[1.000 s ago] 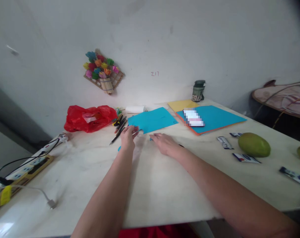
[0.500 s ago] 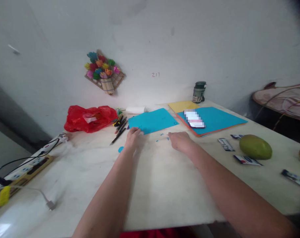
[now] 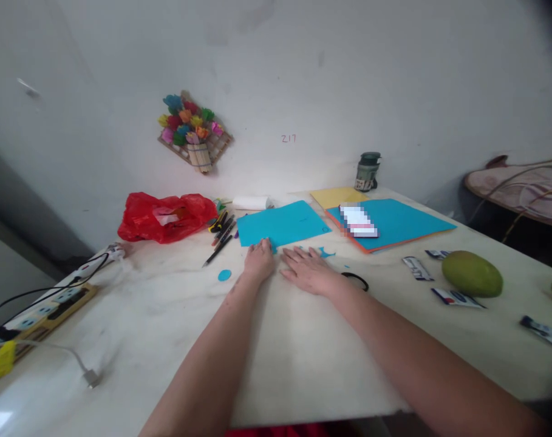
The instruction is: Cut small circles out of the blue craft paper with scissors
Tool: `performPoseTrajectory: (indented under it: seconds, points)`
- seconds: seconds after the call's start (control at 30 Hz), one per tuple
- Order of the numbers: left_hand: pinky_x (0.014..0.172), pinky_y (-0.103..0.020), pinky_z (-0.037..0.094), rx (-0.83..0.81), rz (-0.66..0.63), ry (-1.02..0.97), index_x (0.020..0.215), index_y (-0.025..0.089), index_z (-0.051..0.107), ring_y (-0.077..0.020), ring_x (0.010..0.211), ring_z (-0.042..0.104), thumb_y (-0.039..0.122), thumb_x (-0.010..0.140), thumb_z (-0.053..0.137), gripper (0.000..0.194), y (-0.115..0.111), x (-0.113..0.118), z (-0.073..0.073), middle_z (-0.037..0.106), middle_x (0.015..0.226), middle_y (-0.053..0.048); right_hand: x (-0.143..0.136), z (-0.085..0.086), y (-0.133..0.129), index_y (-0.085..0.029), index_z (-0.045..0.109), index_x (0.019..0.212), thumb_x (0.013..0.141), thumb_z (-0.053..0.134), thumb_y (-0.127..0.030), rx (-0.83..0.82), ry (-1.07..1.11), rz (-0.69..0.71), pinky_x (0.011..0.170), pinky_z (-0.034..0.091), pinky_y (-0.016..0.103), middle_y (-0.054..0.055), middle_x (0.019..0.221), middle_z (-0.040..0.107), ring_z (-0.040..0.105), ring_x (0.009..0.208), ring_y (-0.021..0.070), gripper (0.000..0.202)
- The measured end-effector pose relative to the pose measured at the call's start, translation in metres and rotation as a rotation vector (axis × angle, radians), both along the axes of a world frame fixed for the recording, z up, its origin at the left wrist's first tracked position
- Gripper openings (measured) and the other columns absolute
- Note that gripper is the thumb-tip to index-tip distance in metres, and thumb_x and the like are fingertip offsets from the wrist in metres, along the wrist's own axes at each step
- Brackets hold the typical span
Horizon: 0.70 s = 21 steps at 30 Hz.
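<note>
My right hand [image 3: 306, 271] lies palm down on the table with its fingers stretched out and apart. Small blue paper scraps [image 3: 325, 252] are just beyond its fingers. A black loop [image 3: 356, 280], perhaps a scissors handle, shows beside the right wrist; the rest is hidden. My left hand [image 3: 259, 261] rests flat on the table at the near edge of a blue paper sheet [image 3: 282, 223], its fingertips by a blue scrap. That sheet bears small pen marks. A round blue paper disc [image 3: 224, 275] sits to the left of my left hand.
Pens [image 3: 217, 249] and a red plastic bag [image 3: 164, 218] are at the back left. A phone [image 3: 358, 220] lies on stacked coloured paper [image 3: 407, 221], with a bottle [image 3: 367, 172] behind. Mangoes [image 3: 472, 274] and packets are right; a power strip [image 3: 52, 318] is left.
My right hand has gone from a pinch over the scraps to lying flat, moving left. My left hand has shifted right. The black loop now shows, and the scraps have moved.
</note>
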<state>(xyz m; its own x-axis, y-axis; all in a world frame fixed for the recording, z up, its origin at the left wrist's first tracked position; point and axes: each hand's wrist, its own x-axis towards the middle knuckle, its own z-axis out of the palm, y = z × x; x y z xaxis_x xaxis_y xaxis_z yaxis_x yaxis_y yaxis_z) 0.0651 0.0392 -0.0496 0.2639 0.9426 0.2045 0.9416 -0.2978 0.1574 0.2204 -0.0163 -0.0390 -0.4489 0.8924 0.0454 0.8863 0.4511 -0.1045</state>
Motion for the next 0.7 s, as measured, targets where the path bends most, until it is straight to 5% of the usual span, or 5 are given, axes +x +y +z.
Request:
performPoseTrajectory:
  seconds: [0.13, 0.3, 0.4, 0.53, 0.7]
  points:
    - [0.103, -0.04, 0.023, 0.012, 0.004, 0.067, 0.115, 0.008, 0.044, -0.0244, 0.107, 0.055, 0.015, 0.087, 0.029, 0.033, -0.009, -0.004, 0.011, 0.061, 0.11, -0.019, 0.005, 0.005, -0.003, -0.012, 0.031, 0.14, 0.088, 0.019, -0.055, -0.003, -0.047, -0.209, 0.103, 0.016, 0.054, 0.011, 0.149, 0.021, 0.019, 0.134, 0.0345, 0.069]
    - [0.094, -0.039, 0.033, 0.1, 0.095, 0.007, 0.106, 0.012, 0.046, -0.0235, 0.085, 0.063, 0.022, 0.089, 0.028, 0.026, -0.019, -0.008, 0.028, 0.067, 0.081, -0.012, 0.012, 0.015, 0.0, 0.0, 0.056, 0.117, 0.088, 0.03, -0.043, 0.039, -0.121, -0.476, 0.091, 0.031, 0.05, 0.027, 0.127, 0.049, 0.049, 0.111, 0.037, 0.059]
    - [0.081, -0.036, 0.042, 0.116, 0.133, -0.138, 0.108, 0.016, 0.043, -0.024, 0.091, 0.061, 0.027, 0.09, 0.029, 0.026, -0.018, -0.008, 0.029, 0.066, 0.094, -0.012, 0.013, 0.013, 0.004, -0.003, 0.056, 0.118, 0.088, 0.029, -0.042, 0.132, -0.071, -0.431, 0.096, 0.025, 0.05, 0.024, 0.129, 0.048, 0.045, 0.116, 0.0357, 0.056]
    - [0.083, -0.033, 0.042, 0.013, 0.028, -0.155, 0.107, 0.015, 0.043, -0.0229, 0.103, 0.056, 0.023, 0.089, 0.03, 0.024, -0.015, -0.006, 0.02, 0.061, 0.111, -0.015, 0.011, -0.001, 0.01, -0.018, 0.034, 0.139, 0.089, 0.021, -0.049, 0.14, -0.023, -0.21, 0.105, 0.008, 0.053, 0.008, 0.149, 0.023, 0.016, 0.135, 0.0303, 0.06]
    - [0.072, -0.035, 0.044, -0.102, 0.081, -0.007, 0.11, 0.014, 0.043, -0.0265, 0.088, 0.062, 0.027, 0.09, 0.026, 0.029, -0.02, 0.0, 0.019, 0.065, 0.096, -0.017, 0.01, -0.008, 0.011, -0.02, 0.032, 0.14, 0.089, 0.016, -0.054, 0.014, -0.002, -0.197, 0.104, 0.015, 0.052, 0.006, 0.149, 0.022, 0.016, 0.135, 0.0311, 0.063]
